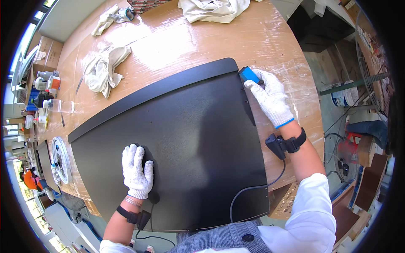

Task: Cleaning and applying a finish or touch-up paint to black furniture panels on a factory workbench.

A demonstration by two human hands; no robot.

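Observation:
A large black panel (181, 139) with a raised strip (160, 90) along its far edge lies on the table in front of me. My left hand (137, 170), in a white knit glove, rests flat on the panel's left part with the fingers stretched out. At the panel's far right corner, my right hand (270, 95), also gloved, grips a small blue block (249, 75) with a dark face. The block is beside the panel's right edge, close to the end of the strip. Small holes show along that edge.
The table (278, 42) has a brown, film-wrapped top. Crumpled white cloths (105, 69) lie on it, with another cloth (215, 9) at the far edge. Bottles (52, 104) and a white ring-shaped reel (62, 160) stand at the left. A bucket (346, 95) is on the floor at right.

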